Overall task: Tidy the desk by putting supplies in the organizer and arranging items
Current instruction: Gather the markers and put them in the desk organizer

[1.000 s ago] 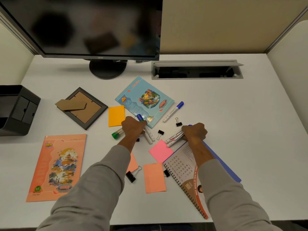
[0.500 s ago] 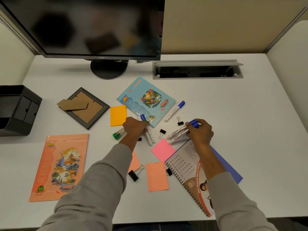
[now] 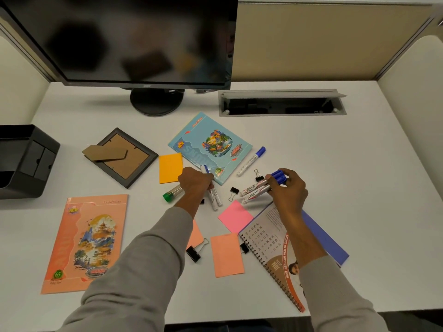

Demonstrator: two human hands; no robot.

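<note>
Since a second before, the fingers (image 3: pixel 293 173) of the right hand (image 3: pixel 288 190) had moved their bundle of white blue-capped markers (image 3: pixel 255 188) up off the spiral-bound paper calendar (image 3: pixel 268 238), still gripping it. The left hand (image 3: pixel 195 183) was closed around more white markers (image 3: pixel 214 198). The black plastic organizer (image 3: pixel 26 161) stood well apart, at the left edge of the white worktop (image 3: pixel 335 176).

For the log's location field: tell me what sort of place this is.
Most likely an office cubicle: a white desk walled by beige partition panels, a computer monitor on a stand, and a cable-access hatch set in the desktop.
</note>
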